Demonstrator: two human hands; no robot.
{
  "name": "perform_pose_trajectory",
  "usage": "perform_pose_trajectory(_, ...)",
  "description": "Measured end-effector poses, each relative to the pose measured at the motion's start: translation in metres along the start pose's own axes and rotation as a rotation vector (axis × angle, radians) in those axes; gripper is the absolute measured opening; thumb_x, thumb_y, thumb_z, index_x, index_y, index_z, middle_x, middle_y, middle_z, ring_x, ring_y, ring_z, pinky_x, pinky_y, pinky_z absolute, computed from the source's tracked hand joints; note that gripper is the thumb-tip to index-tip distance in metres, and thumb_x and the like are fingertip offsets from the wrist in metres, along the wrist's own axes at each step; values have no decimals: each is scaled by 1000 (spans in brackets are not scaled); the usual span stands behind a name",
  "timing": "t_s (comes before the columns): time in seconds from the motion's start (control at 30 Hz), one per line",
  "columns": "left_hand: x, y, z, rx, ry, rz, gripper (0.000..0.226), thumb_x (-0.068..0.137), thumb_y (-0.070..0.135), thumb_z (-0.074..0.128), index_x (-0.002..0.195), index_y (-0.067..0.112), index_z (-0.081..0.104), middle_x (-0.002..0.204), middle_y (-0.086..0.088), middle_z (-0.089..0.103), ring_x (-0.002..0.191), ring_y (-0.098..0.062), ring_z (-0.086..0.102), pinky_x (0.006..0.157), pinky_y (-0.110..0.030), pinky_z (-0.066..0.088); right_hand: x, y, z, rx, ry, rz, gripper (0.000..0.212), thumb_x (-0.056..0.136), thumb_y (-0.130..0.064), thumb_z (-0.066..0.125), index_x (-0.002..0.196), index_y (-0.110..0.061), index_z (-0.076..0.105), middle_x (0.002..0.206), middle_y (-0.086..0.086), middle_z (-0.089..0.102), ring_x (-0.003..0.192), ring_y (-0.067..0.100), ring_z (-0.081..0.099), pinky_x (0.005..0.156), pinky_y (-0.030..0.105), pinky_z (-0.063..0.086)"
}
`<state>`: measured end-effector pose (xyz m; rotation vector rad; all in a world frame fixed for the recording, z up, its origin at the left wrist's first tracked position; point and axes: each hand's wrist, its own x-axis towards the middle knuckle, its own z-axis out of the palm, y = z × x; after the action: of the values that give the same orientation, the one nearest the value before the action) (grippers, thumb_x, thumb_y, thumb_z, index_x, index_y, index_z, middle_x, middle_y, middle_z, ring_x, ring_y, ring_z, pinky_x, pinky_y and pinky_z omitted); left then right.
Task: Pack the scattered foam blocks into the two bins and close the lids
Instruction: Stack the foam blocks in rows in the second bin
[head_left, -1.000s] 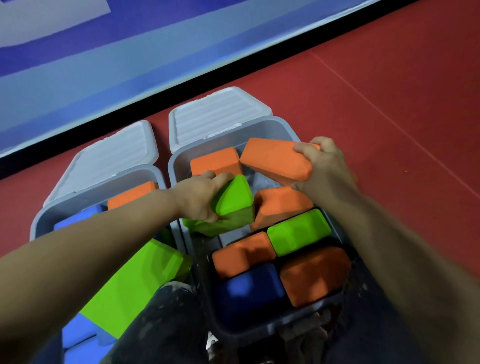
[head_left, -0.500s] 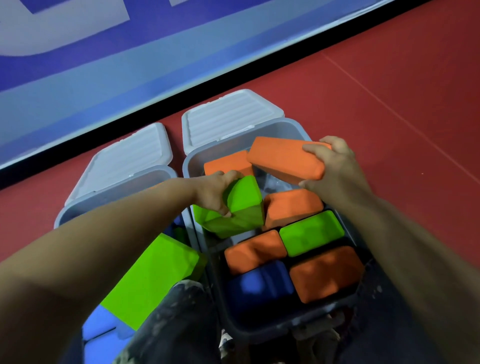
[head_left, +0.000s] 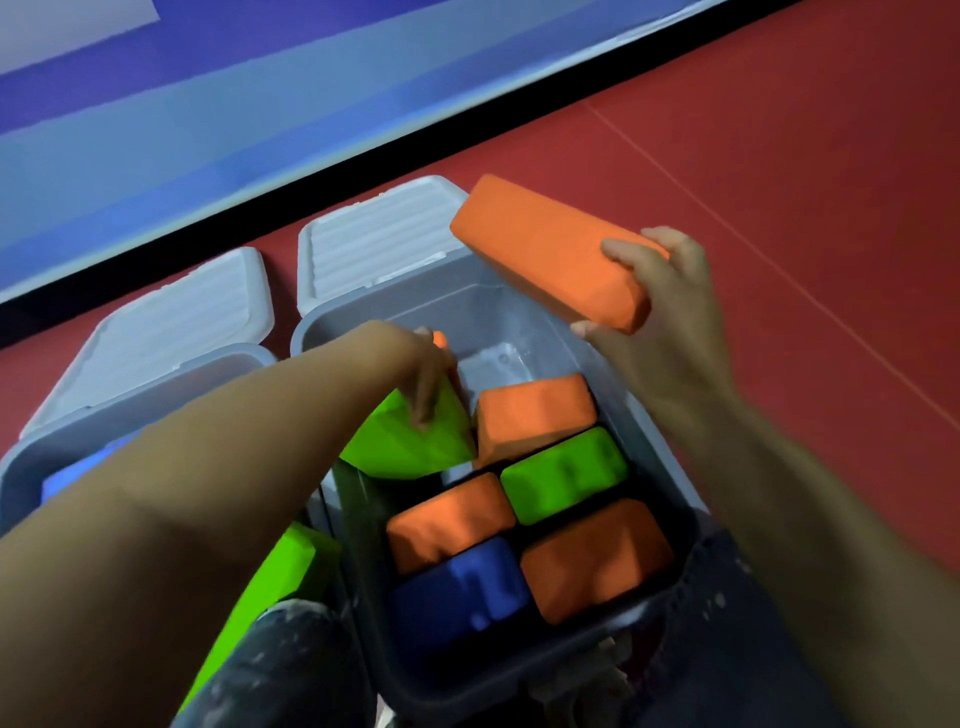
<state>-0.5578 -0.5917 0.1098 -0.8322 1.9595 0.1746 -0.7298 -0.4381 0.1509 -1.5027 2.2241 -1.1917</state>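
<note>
One long orange foam block (head_left: 545, 249), tilted

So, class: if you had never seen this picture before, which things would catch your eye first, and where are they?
First, the long orange foam block gripped in the right hand, held tilted above the far right corner of the right bin. Next, the left hand resting on a green wedge block at that bin's left side. Both ribbed lids lie open behind the bins.
</note>
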Motion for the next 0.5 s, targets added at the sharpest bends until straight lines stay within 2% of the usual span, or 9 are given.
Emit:
perform_pose_trajectory(0.07, -10, 6, -2, 60, 17, 46, 82, 78, 36, 76, 147, 30, 32, 141, -15, 36, 116, -25, 48, 83, -27, 43, 1, 2, -2, -6, 16, 0, 69, 64, -15, 83, 127, -18, 56, 140, 8, 37, 126, 24, 40, 107, 31, 33)
perform_pose_trajectory(0.13, -9, 10, 0, 34, -35, 63, 80, 76, 44, 76, 145, 33, 36, 140, -9, 40, 122, -24, 46, 82, -24, 40, 0, 5, -1, -27, 14, 10, 69, 63, -16, 83, 126, -18, 56, 141, 8, 37, 126, 27, 40, 107, 37, 34)
perform_pose_trajectory(0.2, -10, 16, -3, -79, -132, 93, 102, 53, 73, 76, 142, 33, 42, 140, 0, 46, 125, -21, 48, 94, -26, 42, -1, 8, -1, -32, 4, 29, 69, 63, -16, 83, 126, -18, 56, 141, 8, 36, 127, 28, 40, 107, 40, 34)
perform_pose_trajectory(0.27, 3, 19, -4, -172, -126, 160, 130, 27, 95, 60, 140, 31, 46, 143, 4, 47, 131, -21, 45, 107, -37, 39, -3, 9, -3, -17, 7, 43, 68, 63, -16, 83, 126, -17, 57, 141, 9, 36, 127, 28, 40, 107, 40, 34)
perform_pose_trajectory(0.3, 7, 23, -6, -209, -118, 146, 131, 30, 98, 55, 140, 29, 46, 147, 2, 43, 135, -22, 41, 110, -40, 36, -3, 10, -5, -14, 15, 40, 69, 62, -15, 84, 125, -16, 57, 141, 10, 37, 127, 29, 40, 107, 41, 34)
perform_pose_trajectory(0.33, 6, 30, -10, -236, -99, 111, 121, 43, 95, 54, 142, 24, 45, 149, -1, 40, 136, -24, 39, 111, -41, 34, -4, 11, -7, -15, 25, 34, 69, 61, -15, 84, 125, -16, 57, 140, 10, 37, 126, 29, 40, 107, 42, 34)
perform_pose_trajectory(0.4, 14, 45, -8, -231, -21, 33, 94, 72, 75, 58, 142, 14, 42, 147, -8, 43, 132, -28, 43, 107, -39, 38, -5, 12, -10, -21, 37, 41, 69, 62, -16, 83, 125, -18, 57, 140, 8, 37, 127, 27, 40, 108, 41, 34)
perform_pose_trajectory(0.5, 30, 68, 6, -196, 148, 29, 73, 80, 59, 63, 133, 12, 44, 137, -12, 51, 122, -31, 52, 97, -39, 45, -7, 15, -16, -25, 39, 81, 68, 64, -17, 82, 127, -21, 56, 142, 4, 35, 129, 23, 38, 108, 36, 33)
